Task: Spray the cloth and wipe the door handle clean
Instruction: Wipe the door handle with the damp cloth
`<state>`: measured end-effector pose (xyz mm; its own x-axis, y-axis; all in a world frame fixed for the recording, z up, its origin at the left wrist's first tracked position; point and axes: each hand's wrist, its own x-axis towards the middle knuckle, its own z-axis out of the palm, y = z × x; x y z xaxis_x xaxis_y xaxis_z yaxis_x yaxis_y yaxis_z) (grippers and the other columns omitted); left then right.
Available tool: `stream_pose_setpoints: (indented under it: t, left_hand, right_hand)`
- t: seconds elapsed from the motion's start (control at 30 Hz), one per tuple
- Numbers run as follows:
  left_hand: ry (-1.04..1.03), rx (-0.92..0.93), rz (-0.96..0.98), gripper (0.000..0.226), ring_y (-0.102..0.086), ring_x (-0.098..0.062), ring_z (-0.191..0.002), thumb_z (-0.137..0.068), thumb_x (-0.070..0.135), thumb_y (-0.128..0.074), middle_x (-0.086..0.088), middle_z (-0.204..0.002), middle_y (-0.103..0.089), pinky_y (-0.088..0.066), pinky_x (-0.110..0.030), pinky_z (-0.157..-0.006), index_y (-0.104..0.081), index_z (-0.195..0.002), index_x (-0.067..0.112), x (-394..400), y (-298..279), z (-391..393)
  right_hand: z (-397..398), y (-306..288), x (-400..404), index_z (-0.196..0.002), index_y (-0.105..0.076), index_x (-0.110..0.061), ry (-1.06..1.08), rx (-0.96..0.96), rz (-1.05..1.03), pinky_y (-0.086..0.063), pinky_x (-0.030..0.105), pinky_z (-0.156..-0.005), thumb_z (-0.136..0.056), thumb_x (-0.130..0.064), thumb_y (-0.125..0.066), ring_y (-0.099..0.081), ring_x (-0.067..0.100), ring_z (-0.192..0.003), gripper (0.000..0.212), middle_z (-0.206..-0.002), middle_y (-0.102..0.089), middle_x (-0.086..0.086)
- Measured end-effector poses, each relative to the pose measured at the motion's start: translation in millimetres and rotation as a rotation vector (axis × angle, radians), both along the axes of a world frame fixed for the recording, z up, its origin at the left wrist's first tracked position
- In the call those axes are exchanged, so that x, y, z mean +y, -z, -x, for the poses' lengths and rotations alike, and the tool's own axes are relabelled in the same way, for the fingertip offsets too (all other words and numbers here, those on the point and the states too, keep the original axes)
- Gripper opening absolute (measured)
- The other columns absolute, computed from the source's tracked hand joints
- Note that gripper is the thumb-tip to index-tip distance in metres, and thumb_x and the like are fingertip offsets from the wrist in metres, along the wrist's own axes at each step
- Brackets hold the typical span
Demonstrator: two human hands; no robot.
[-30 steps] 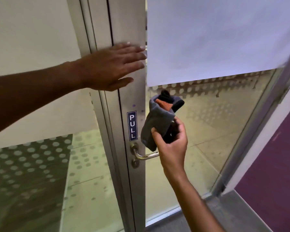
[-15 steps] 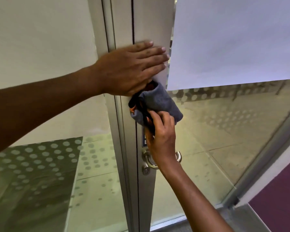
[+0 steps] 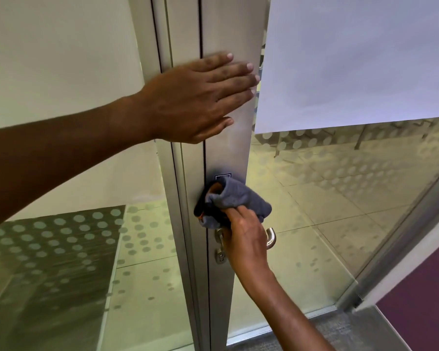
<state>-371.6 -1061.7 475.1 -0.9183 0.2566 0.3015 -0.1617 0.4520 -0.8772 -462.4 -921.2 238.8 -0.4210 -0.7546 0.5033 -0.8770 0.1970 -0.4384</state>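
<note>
My right hand grips a bunched grey cloth with orange and black trim and presses it against the metal door stile, just above the silver lever handle. The hand covers most of the handle; only its curved end and the keyhole plate show. The cloth hides nearly all of the blue PULL label. My left hand lies flat on the stile higher up, fingers spread, holding nothing. No spray bottle is in view.
The glass door panel with dotted frosting stands at the right, a white sheet taped over its upper part. A fixed glass panel is at the left. Purple wall and grey carpet lie at the lower right.
My right hand has slid the cloth down the stile from just under my left hand to just above the handle. My left hand stays flat on the stile.
</note>
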Motion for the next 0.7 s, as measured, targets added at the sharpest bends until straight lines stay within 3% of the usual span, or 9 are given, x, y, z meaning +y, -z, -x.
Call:
stream_pose_setpoints:
  t: [0.2,0.33,0.47,0.7]
  left_hand:
    - [-0.015,0.005,0.029,0.062,-0.022,-0.037,-0.154,-0.107,0.04,-0.014,-0.023,-0.163,-0.026,-0.02,-0.051,-0.126,-0.027,-0.154,0.001,1,1,0]
    - [-0.018,0.002,0.041,0.062,-0.023,-0.037,-0.154,-0.107,0.04,-0.014,-0.022,-0.164,-0.025,-0.021,-0.052,-0.126,-0.029,-0.153,0.001,1,2,1]
    - [-0.025,-0.006,0.021,0.065,-0.023,-0.038,-0.153,-0.107,0.044,-0.011,-0.022,-0.164,-0.025,-0.021,-0.052,-0.125,-0.03,-0.153,0.002,0,3,1]
    - [-0.037,-0.003,0.032,0.065,-0.02,-0.037,-0.154,-0.107,0.044,-0.011,-0.021,-0.165,-0.023,-0.019,-0.05,-0.127,-0.027,-0.154,0.002,0,2,2]
  right_hand:
    - [8,2,7,-0.122,-0.06,-0.022,-0.07,-0.069,-0.009,-0.055,0.034,-0.082,-0.079,-0.012,-0.076,-0.056,0.018,-0.098,0.047,-0.109,-0.062,0.002]
    - [11,-34,0,-0.114,-0.064,-0.013,-0.112,-0.05,0.219,-0.054,0.038,-0.081,-0.079,-0.003,-0.071,-0.058,0.023,-0.095,0.037,-0.104,-0.064,0.008]
    - [10,-53,-13,-0.109,-0.062,-0.014,-0.048,0.031,0.326,-0.051,0.031,-0.072,-0.08,-0.007,-0.072,-0.055,0.019,-0.087,0.032,-0.098,-0.063,0.006]
    - [-2,15,-1,-0.116,-0.063,-0.016,0.0,0.008,0.028,-0.054,0.031,-0.069,-0.075,-0.009,-0.08,-0.059,0.021,-0.087,0.045,-0.101,-0.067,0.006]
